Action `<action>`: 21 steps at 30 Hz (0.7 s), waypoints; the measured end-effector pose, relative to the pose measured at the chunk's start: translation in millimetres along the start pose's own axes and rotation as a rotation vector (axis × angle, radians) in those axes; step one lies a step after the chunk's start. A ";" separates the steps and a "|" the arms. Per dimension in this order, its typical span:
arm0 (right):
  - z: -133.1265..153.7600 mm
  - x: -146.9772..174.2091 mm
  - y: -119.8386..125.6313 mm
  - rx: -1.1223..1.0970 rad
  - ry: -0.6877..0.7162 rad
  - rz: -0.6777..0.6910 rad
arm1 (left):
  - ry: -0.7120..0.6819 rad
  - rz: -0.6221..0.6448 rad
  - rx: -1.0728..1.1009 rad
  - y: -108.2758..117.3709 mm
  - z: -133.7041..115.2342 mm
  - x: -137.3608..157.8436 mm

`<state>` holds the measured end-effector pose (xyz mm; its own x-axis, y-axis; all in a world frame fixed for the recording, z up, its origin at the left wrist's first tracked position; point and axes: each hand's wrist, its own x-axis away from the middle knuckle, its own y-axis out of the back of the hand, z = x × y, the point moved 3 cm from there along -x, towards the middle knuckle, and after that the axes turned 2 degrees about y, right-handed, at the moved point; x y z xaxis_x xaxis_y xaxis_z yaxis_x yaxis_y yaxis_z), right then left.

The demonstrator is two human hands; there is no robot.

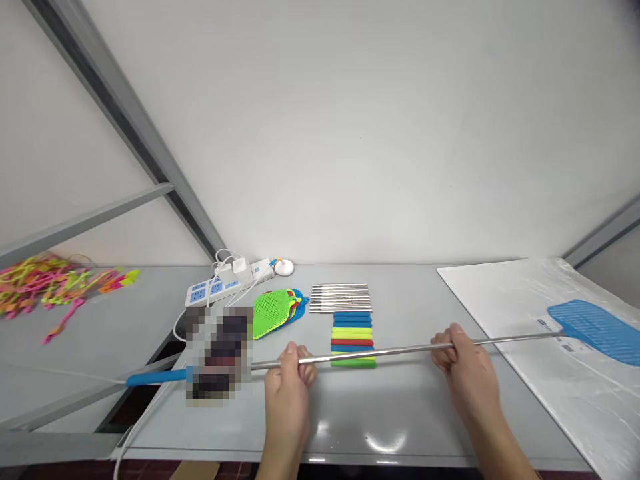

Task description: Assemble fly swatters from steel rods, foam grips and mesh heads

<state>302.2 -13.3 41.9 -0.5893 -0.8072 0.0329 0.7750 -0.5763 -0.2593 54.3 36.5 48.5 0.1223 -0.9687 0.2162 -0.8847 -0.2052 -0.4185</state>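
A long fly swatter [380, 353] stretches sideways over the table, its metal rod extended. Its blue handle [157, 377] is at the left end and its blue flat head [600, 330] at the right, over a white wrapped sheet. My left hand [287, 393] is closed around the rod, left of centre. Further right, my right hand [469, 373] grips the same rod with the thumb on top. Beyond the rod lie a row of coloured handle grips [353, 331], several metal rods [340, 298] and a stack of swatter heads [273, 313], green uppermost.
A white power strip [200, 293] with plugs and cables stands at the back left, beside a round white device [284, 267]. Pink and yellow strands [65, 283] lie far left. The white wrapped sheet [505, 293] covers the right side. A pixelated patch hides part of the left.
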 end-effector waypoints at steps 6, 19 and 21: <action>2.2 -9.6 23.6 -0.062 -0.049 -0.019 | 0.093 0.111 0.068 -9.7 9.4 -1.5; -21.3 13.3 -1.1 -0.058 -0.048 0.149 | 0.140 0.078 0.090 -10.9 20.6 10.5; -29.2 23.2 -15.2 -0.036 -0.068 0.167 | 0.146 0.020 0.098 -13.0 27.1 13.8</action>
<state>270.1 -19.6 18.4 -0.4359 -0.8985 0.0511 0.8511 -0.4300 -0.3012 79.8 22.0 33.1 0.0323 -0.9434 0.3302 -0.8372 -0.2060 -0.5066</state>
